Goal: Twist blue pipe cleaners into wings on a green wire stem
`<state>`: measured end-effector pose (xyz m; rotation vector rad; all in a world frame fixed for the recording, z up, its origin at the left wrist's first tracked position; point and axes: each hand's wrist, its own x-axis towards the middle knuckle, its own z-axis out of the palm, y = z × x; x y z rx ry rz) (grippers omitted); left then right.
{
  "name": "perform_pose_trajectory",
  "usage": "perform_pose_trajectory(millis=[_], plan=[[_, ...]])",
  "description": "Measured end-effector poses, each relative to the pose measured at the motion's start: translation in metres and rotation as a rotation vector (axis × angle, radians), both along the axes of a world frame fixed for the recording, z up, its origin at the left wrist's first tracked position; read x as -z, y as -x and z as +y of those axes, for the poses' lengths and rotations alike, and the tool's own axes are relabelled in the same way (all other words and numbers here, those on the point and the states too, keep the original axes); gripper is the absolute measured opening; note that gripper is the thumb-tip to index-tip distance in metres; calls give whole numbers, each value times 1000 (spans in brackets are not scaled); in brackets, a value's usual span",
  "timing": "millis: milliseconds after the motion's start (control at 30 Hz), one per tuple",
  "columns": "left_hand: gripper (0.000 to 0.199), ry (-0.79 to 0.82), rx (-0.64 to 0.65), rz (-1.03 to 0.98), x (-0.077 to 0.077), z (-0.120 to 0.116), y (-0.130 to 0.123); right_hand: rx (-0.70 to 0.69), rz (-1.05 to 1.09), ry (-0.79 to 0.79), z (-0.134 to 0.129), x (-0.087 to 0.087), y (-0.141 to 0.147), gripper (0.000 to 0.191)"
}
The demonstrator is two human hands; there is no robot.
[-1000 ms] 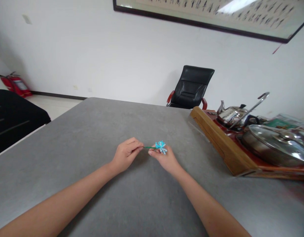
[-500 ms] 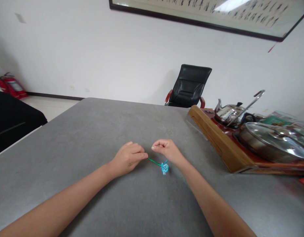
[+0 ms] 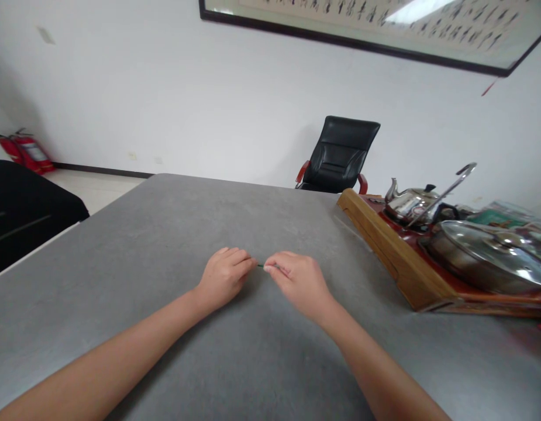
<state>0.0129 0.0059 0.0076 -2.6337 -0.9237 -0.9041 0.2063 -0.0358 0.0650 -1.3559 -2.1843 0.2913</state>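
Left hand (image 3: 224,278) and right hand (image 3: 299,286) sit close together near the middle of the gray tabletop (image 3: 165,234), fingertips facing. Short bit of green wire stem (image 3: 265,266) shows between them, lying across the gap. Right fingers (image 3: 283,269) closed and pinched down over the stem, rest of it hidden under that hand. Left fingers (image 3: 239,260) curled closed, tips at the stem's exposed end; can't tell if they grip it or just sit beside it.

Toward the right edge of the tabletop: wooden tea tray (image 3: 397,257) with red top, set well apart from the hands. On it, steel pot with glass lid (image 3: 485,248), steel kettle (image 3: 406,204) behind that, long steel handle (image 3: 441,193) angled up, printed booklets (image 3: 500,217) at the far right.

Past the far edge: black office chair (image 3: 338,155) with red wooden arms against the wall. Far left: black furniture (image 3: 24,210), red fire extinguishers (image 3: 28,151) on the floor. Framed calligraphy (image 3: 362,23) hangs above
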Motion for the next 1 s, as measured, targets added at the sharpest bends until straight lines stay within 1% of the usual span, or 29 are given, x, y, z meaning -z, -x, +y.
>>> perform_pose_trajectory(millis=[100, 200, 300, 400, 500, 600, 767, 867, 933, 1000], plan=[[21, 85, -52, -77, 2, -1, 1, 2, -108, -13, -7, 0, 6, 18], [22, 197, -104, -173, 3, -2, 0, 17, -173, -17, -10, 4, 11, 18], [22, 287, -126, -265, 3, -2, 0, 23, -206, -9, -11, 9, 13, 17], [20, 349, -126, -321, 3, -1, -1, 17, -193, 12, -8, 16, 12, 17], [18, 386, -110, -377, 3, 0, -2, 19, -109, 43, -1, 24, 9, 16], [18, 421, -71, -436, 4, 2, -2, 31, 27, 122, 8, 36, 4, 15], [21, 486, 89, -495, 0, 3, -4, 49, 352, 319, 24, 56, -5, 13], [20, 517, 188, -480, -2, 2, -4, 45, 471, 369, 31, 60, -10, 15], [20, 537, 241, -443, -2, 1, -4, 9, 517, 397, 35, 59, -14, 17], [19, 522, 268, -380, -2, 0, -3, -23, 562, 444, 38, 58, -18, 20]])
